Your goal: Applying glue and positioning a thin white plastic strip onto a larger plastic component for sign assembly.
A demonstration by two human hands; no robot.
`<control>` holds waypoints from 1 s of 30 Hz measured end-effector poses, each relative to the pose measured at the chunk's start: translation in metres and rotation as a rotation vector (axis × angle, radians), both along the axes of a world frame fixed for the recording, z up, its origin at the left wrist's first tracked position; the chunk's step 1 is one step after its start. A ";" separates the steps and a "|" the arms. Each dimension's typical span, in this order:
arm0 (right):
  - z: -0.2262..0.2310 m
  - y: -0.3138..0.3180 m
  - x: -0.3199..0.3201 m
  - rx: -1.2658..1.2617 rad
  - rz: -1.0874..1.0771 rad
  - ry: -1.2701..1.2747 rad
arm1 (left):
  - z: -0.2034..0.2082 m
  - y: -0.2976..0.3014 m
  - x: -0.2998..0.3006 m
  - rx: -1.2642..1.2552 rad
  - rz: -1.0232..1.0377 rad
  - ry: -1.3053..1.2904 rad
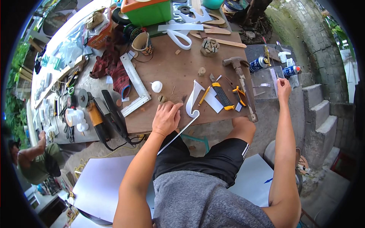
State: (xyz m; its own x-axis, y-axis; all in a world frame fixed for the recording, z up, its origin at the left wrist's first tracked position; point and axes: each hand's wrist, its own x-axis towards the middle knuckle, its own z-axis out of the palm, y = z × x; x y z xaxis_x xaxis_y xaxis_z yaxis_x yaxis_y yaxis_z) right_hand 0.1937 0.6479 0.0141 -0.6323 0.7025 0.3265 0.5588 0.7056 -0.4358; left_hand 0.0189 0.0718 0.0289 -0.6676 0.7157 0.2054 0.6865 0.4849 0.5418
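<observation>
My left hand [167, 117] rests near the table's front edge with its fingers bent and loosely spread, and I see nothing in it. Just right of it lies a curved white strip [194, 99] with a curled lower end, and a long thin white strip [178, 133] runs down over my lap. Out to the right, my right hand [284, 90] pinches the edge of a clear plastic bag [274, 81] on a low dark surface. Between the hands lie a yellow pencil [204, 96], a yellow-and-black utility knife [222, 95], orange-handled pliers [239, 95] and a claw hammer [240, 74].
Two blue spray cans [259, 64] [292, 71] lie beyond my right hand. On the left are a metal square [136, 85], a small round white bottle [156, 86] and an angle grinder [95, 114]. A green bin [147, 14] stands at the back. Another person [36, 159] is at far left; concrete steps [319, 110] rise at right.
</observation>
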 end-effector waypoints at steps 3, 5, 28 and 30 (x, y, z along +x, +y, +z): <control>-0.001 0.001 0.003 -0.026 -0.019 -0.024 | -0.002 0.000 0.001 0.026 0.002 -0.008; 0.000 -0.001 0.003 -0.039 -0.027 -0.033 | -0.002 -0.004 0.004 0.031 0.011 -0.009; 0.294 -0.247 -0.069 -0.196 0.734 0.172 | -0.009 -0.007 0.001 0.182 0.056 -0.097; 0.305 -0.277 -0.082 -0.136 0.858 0.139 | -0.007 -0.006 0.002 0.220 0.080 -0.128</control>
